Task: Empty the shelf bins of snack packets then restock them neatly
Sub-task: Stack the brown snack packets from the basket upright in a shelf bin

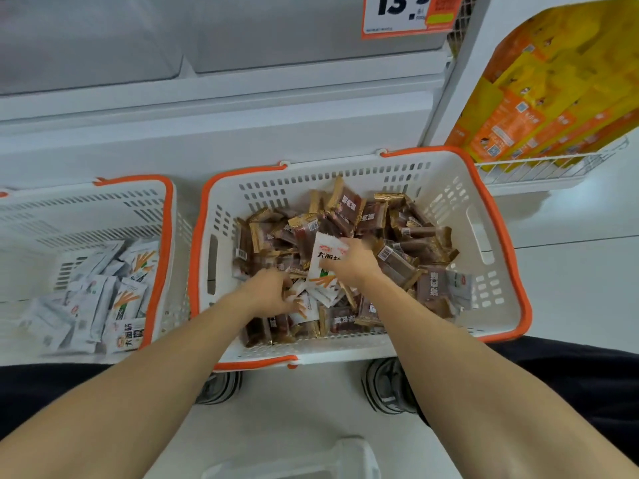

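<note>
Head view. White floor (pixel 570 288); white shelf unit (pixel 242 108) behind, price tag (pixel 408 15) above. Centre basket (pixel 484 188), orange-rimmed: brown snack packets (pixel 345 209) heaped, a few white ones among them. Right hand (pixel 352 261) pinches an upright white packet (pixel 321 261); left hand (pixel 273 292) curls round white packets low in the heap. Left basket (pixel 152 202): white packets only. Yellow boxes (pixel 553 91) on the right wire rack.

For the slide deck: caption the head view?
Both hands picking white packets from brown ones in basket.
</note>
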Demonstrator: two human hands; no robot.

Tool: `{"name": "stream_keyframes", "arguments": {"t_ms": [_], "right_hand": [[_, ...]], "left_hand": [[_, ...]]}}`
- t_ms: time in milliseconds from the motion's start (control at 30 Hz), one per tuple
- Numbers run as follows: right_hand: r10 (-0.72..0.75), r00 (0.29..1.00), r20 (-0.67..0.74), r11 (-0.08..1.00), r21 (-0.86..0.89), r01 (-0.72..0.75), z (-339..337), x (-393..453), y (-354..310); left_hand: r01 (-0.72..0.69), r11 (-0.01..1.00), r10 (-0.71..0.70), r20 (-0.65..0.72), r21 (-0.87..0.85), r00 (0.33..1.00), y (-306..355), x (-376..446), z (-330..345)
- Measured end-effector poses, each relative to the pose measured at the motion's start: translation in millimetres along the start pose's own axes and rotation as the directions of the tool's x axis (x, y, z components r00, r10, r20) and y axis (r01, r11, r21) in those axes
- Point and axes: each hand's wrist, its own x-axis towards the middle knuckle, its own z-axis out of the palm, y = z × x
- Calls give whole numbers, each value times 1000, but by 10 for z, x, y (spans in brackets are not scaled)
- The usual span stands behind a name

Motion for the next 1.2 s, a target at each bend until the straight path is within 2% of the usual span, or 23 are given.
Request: {"name": "stream_keyframes", "arguments": {"t_ms": [33, 100, 200, 267, 367, 467, 567, 667, 733, 800, 867, 900, 933, 1000, 1033, 1067, 1133, 1200], "right_hand": [[-44, 999, -26, 999, -26, 43, 15, 14, -20], [-94, 996, 11, 992, -83, 94, 55, 77, -31], [-56, 997, 56, 979, -194, 66, 129, 165, -18], [-31, 998, 53, 979, -197, 41, 165, 205, 17], [5, 1000, 28, 986, -166, 0, 165, 215, 84], [38, 999, 5, 993, -110, -38, 129, 213, 146], [35, 999, 19, 999, -39, -34, 63, 222, 170], [27, 1000, 4, 999, 24, -27, -79, 171, 138], [8, 1000, -20, 996, 87, -7, -223, 135, 101], [-21, 998, -64, 992, 119, 29, -399, 98, 27], [-62, 991, -119, 990, 121, 76, -618, 41, -66], [-82, 985, -154, 986, 132, 103, -724, 8, -113], [-94, 977, -189, 980, 153, 124, -816, -31, -155], [-94, 970, -224, 964, 221, 145, -943, -106, -216], [-85, 973, -216, 951, 273, 144, -986, -137, -231], [-82, 978, -191, 935, 324, 142, -1016, -168, -241], [-93, 990, -104, 922, 366, 125, -1026, -200, -272], [-124, 992, 29, 934, 340, 107, -938, -207, -317]], "left_hand": [[-25, 995, 22, 26, 96, 999, -20, -6, 24], [-36, 975, 15, 98, 220, 995, -68, -10, 28], [-64, 950, 21, 141, 305, 990, -138, -32, 2], [-129, 914, 70, 165, 384, 984, -167, -41, 1], [-167, 924, 97, 211, 344, 973, -219, -17, -15], [-194, 939, 146, 183, 284, 972, -253, -6, -31], [-198, 962, 182, 99, 190, 978, -260, -32, -91], [-175, 984, 171, -115, -23, 979, -280, -73, -238], [-156, 970, 100, -282, -186, 954, -267, -123, -365], [-128, 956, 4, -425, -263, 905, -196, -166, -486], [-122, 886, -126, -485, -448, 865, -42, -149, -590], [-156, 787, -183, -468, -597, 865, 43, -124, -649], [-200, 640, -203, -415, -742, 887, 126, -88, -700], [-248, 313, -77, -285, -917, 955, 303, -77, -776], [-233, 228, -21, -244, -945, 970, 370, -86, -788], [-203, 225, -14, -211, -953, 977, 412, -72, -764], [-148, 340, -61, -179, -929, 982, 423, -97, -644], [-128, 375, 16, -132, -918, 991, 391, -148, -512]]}}
